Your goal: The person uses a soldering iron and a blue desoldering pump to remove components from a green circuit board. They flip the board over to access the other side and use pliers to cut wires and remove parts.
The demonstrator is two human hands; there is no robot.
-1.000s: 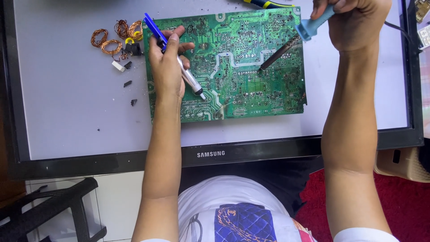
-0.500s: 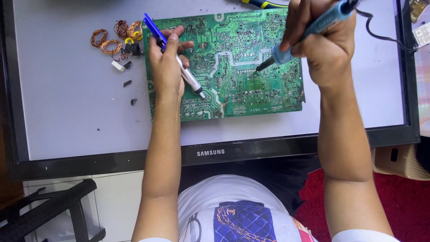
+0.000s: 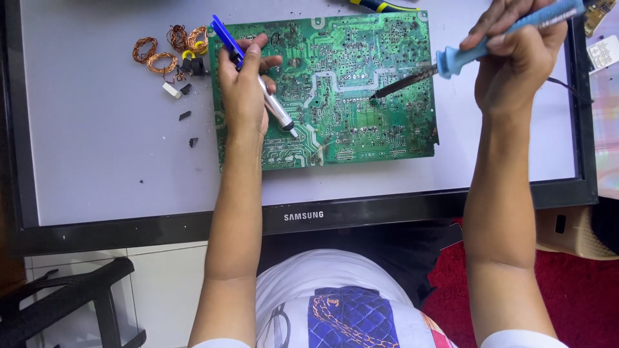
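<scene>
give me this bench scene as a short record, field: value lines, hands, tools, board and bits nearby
left hand: grips a desoldering pump, nozzle down on the board
right hand: holds a blue-handled soldering iron, tip touching the board
board: green circuit board, solder side up, flat
surface: flat screen panel lying face up
loose parts: copper wire coils and small dark bits left of the board
</scene>
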